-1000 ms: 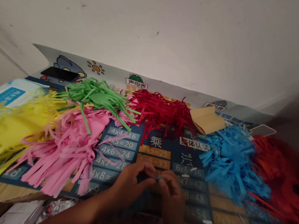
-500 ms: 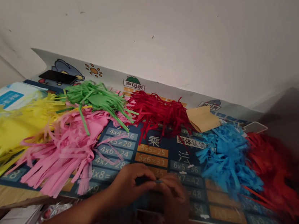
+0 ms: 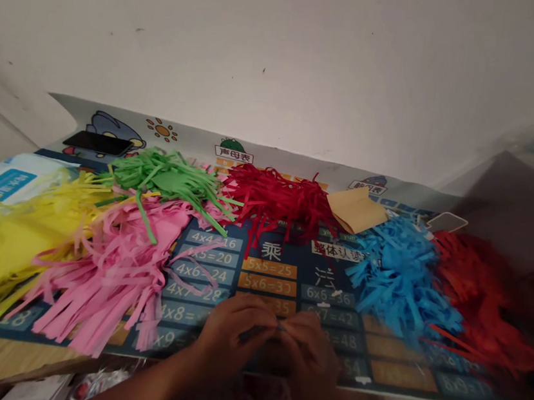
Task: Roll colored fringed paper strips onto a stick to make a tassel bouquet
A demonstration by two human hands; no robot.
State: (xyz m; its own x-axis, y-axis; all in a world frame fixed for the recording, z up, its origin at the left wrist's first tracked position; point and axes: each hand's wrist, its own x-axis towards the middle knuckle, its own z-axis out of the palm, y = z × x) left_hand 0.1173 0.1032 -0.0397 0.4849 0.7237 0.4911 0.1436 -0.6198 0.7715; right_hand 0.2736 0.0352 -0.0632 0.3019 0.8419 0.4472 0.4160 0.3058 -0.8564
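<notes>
At the near edge of the printed mat, my left hand (image 3: 236,332) and my right hand (image 3: 310,345) meet fingertip to fingertip. Both pinch a small blue paper strip (image 3: 281,326), mostly hidden by the fingers. Left of them lies a pink bundle of fringed paper (image 3: 128,261), with a green one (image 3: 167,178) behind it and a yellow one (image 3: 13,240) farther left. A dark red bundle (image 3: 281,202) sits straight ahead. To the right are a blue fringed bundle (image 3: 406,279) and an orange-red one (image 3: 483,298).
The mat (image 3: 266,284) shows multiplication sums and curls up against the wall (image 3: 285,53). A black phone (image 3: 97,143) and a white-and-blue packet (image 3: 6,184) lie at left. Folded tan paper (image 3: 356,209) rests between the dark red and blue bundles. Below is an open box (image 3: 34,385).
My fingertips have drawn closer together, and less of the blue strip shows between them. The view has shifted slightly; the bundles lie as before.
</notes>
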